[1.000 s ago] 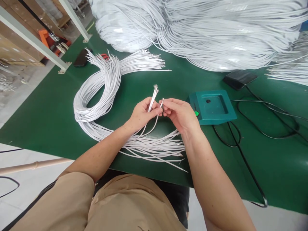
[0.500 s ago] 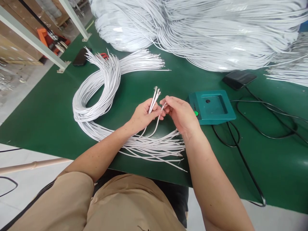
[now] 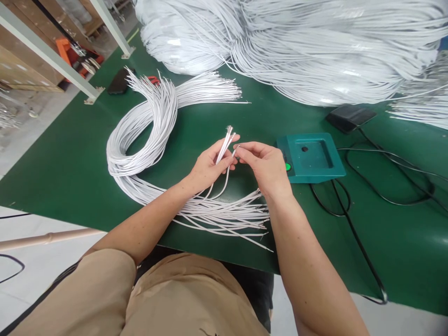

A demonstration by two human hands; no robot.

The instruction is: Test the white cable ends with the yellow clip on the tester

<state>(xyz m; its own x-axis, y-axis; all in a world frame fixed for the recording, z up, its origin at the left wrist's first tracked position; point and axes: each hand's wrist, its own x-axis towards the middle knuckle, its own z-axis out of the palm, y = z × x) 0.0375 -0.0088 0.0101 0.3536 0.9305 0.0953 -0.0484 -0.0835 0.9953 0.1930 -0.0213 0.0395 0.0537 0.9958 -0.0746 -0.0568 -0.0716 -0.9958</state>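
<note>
Several white cables (image 3: 222, 150) stand up from my left hand (image 3: 209, 167), which is closed around them below their stripped ends. One more cable (image 3: 227, 175) curves up to the thumb of that hand. Its tip lies between the thumb and fingers of my right hand (image 3: 268, 165), pinched close beside the left one. Under my wrists, a looped bundle of white cables (image 3: 136, 163) spreads its loose ends toward the right forearm.
A teal device (image 3: 315, 157) with a green button sits right of my hands, black cords beside it. Behind it lies a black block (image 3: 350, 117). Large heaps of white cable (image 3: 315, 51) cover the back of the green table (image 3: 66, 163). A dark object (image 3: 118, 81) rests back left.
My right hand's fingers have closed into a tighter pinch at the single cable's tip. A finger of my left hand now extends behind the held cables. The view has shifted slightly.
</note>
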